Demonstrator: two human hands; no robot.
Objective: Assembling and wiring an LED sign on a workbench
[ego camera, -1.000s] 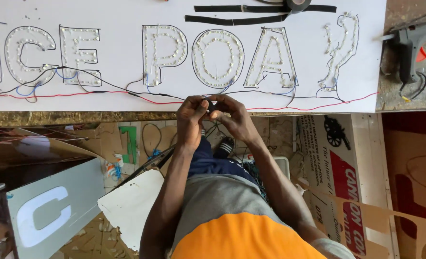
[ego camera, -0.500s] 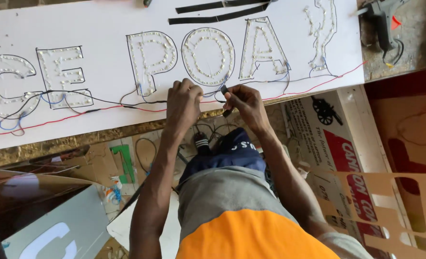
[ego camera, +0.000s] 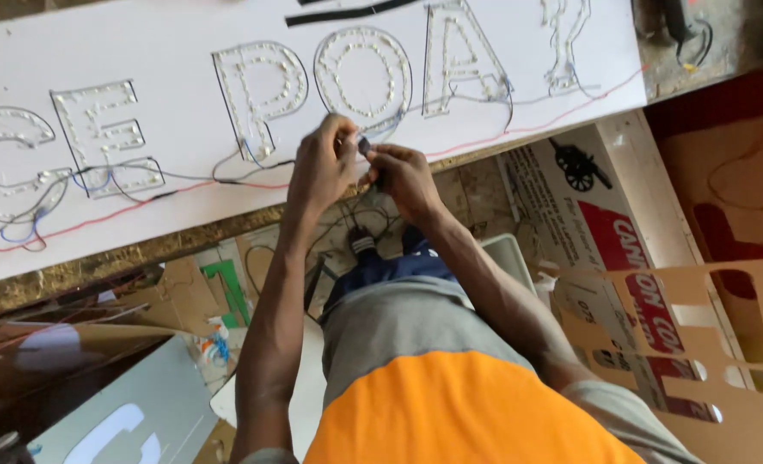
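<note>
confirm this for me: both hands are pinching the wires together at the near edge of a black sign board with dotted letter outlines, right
Not quite. The head view shows the sign board is white, not black. The rest stands: the left hand and the right hand meet on the wires at the board's near edge, below the dotted letter outlines.
</note>
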